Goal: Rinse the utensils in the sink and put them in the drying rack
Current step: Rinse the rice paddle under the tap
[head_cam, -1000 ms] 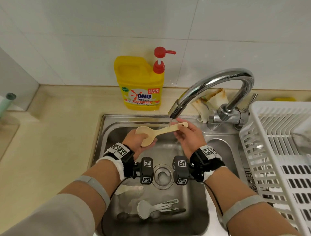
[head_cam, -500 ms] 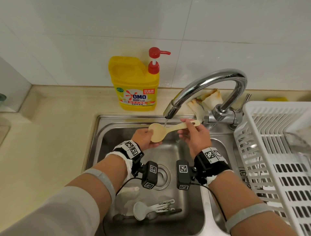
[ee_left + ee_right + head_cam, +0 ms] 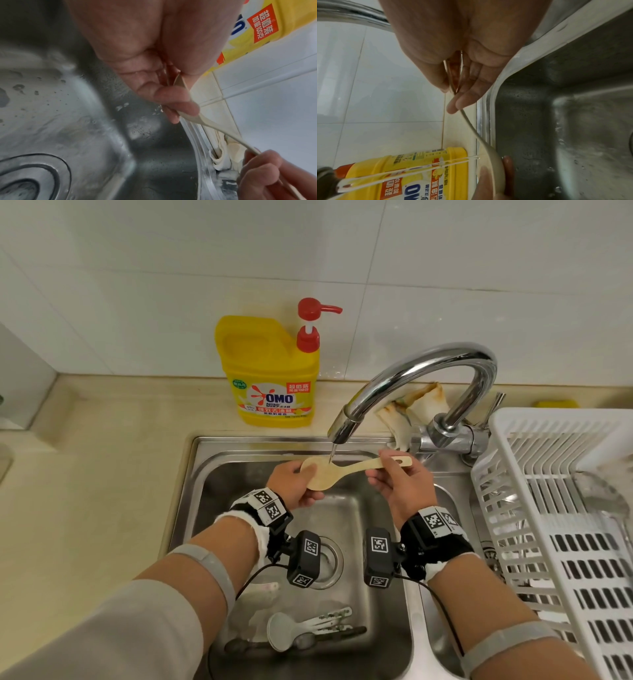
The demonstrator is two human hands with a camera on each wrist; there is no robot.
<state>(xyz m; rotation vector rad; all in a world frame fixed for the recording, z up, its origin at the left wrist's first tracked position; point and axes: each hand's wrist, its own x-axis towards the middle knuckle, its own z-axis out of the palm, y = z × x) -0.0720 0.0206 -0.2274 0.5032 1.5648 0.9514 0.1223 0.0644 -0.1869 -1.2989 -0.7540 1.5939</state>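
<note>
A pale wooden rice paddle (image 3: 346,472) is held level over the steel sink (image 3: 205,474), its blade under a thin stream from the chrome faucet (image 3: 404,385). My left hand (image 3: 294,484) grips the blade (image 3: 181,83) between thumb and curled fingers. My right hand (image 3: 397,484) pinches the handle (image 3: 467,121) near its holed end. Several more utensils (image 3: 301,631), among them a white spoon, lie at the sink's near end. The white drying rack (image 3: 561,508) stands to the right.
A yellow pump bottle of dish soap (image 3: 270,371) stands on the counter behind the sink. A stained cloth (image 3: 418,405) lies behind the faucet base. The drain (image 3: 329,559) sits mid-basin. Beige counter stretches to the left.
The paddle and both hands have shifted slightly right and farther back, so the water now strikes the blade instead of the neck. Both grips are unchanged.
</note>
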